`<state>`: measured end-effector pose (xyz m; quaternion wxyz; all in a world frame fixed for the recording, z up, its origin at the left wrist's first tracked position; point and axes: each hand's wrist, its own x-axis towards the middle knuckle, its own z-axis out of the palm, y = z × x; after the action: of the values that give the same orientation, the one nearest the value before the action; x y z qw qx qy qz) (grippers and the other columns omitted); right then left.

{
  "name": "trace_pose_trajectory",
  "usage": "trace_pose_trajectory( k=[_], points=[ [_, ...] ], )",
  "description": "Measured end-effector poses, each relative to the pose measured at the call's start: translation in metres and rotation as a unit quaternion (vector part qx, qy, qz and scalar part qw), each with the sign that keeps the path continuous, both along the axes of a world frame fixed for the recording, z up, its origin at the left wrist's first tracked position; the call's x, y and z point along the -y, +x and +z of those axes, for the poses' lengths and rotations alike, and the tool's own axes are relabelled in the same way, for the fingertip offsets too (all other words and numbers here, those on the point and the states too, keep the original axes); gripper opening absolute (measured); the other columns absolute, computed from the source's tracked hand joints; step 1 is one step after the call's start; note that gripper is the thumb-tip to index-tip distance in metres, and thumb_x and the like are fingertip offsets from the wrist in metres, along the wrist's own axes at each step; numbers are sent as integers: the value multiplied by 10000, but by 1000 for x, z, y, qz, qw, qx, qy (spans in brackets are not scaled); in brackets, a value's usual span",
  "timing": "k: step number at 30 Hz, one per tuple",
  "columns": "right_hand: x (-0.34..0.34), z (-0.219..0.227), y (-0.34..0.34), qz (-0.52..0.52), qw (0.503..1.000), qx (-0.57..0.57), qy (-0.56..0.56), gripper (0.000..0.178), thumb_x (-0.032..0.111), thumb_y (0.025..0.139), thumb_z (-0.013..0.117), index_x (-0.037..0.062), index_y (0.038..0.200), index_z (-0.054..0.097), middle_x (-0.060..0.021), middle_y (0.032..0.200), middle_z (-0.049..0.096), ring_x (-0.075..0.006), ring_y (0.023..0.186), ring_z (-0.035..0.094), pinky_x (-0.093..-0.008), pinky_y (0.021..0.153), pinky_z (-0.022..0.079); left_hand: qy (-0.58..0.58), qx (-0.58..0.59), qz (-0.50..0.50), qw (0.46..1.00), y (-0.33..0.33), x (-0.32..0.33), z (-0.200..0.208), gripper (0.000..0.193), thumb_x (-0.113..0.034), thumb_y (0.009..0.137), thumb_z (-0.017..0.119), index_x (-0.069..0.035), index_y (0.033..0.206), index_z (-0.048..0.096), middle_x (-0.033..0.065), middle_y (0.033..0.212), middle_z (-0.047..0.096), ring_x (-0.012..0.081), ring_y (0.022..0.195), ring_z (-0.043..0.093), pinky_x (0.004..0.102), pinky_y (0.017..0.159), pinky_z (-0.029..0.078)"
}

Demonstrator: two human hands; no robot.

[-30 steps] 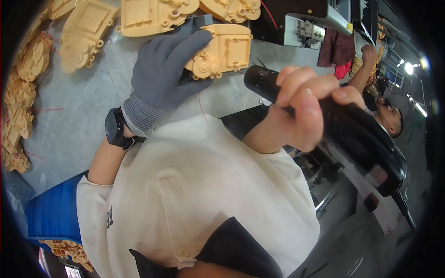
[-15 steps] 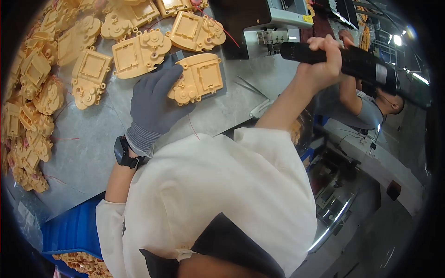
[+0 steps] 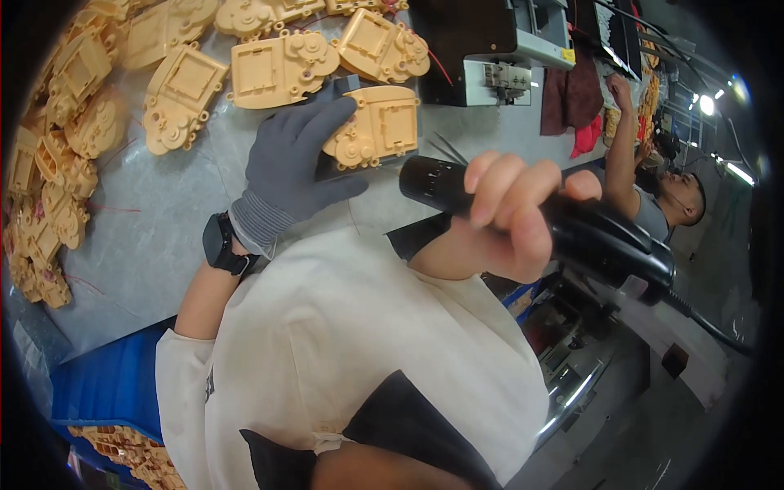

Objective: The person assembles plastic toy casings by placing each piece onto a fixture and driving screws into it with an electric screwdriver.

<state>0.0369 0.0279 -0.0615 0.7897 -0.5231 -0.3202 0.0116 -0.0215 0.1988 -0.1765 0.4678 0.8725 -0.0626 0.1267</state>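
My left hand (image 3: pixel 298 155), in a grey knitted glove, presses its fingers against the left edge of a yellow plastic housing (image 3: pixel 384 122). The housing has a square frame and round bosses, and lies on a dark grey block. Held in my bare right hand (image 3: pixel 523 208) is a black corded electric screwdriver (image 3: pixel 604 237), fingers wrapped round its barrel. Its front end points left, just below and right of the housing and apart from it; its tip is hard to make out. A pair of tweezers (image 3: pixel 447 149) lies on the table to the right of the housing.
More yellow housings (image 3: pixel 282 69) lie along the far side, with a heap of them (image 3: pixel 61 196) at the left. A machine (image 3: pixel 490 49) stands at the far right. A blue bin (image 3: pixel 106 380) with yellow parts sits at lower left. Another person (image 3: pixel 645 192) works at right.
My right hand has brought the electric screwdriver down and leftward, nearer the housing. My left hand stays on the housing. The whole view has shifted slightly.
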Motion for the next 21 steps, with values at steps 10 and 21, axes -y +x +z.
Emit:
trace_pose_trajectory(
  k=[10,21],
  points=[
    [-21,-21,-1,-6,993,-83,84,455,5,736,489,67,1167,359,-70,655,475,-195,514,497,-370,600,436,1,16,22,1000,-2,-1,1,761,-405,605,754,-145,1261,468,83,1083,546,247,954,534,357,828,411],
    [-16,-25,1,1,993,-88,79,436,5,732,501,58,1145,373,-80,661,478,-199,515,499,-368,600,434,19,33,50,998,-5,0,-1,695,-384,642,732,-134,1241,484,72,1045,554,234,921,542,350,802,414]
  ],
)
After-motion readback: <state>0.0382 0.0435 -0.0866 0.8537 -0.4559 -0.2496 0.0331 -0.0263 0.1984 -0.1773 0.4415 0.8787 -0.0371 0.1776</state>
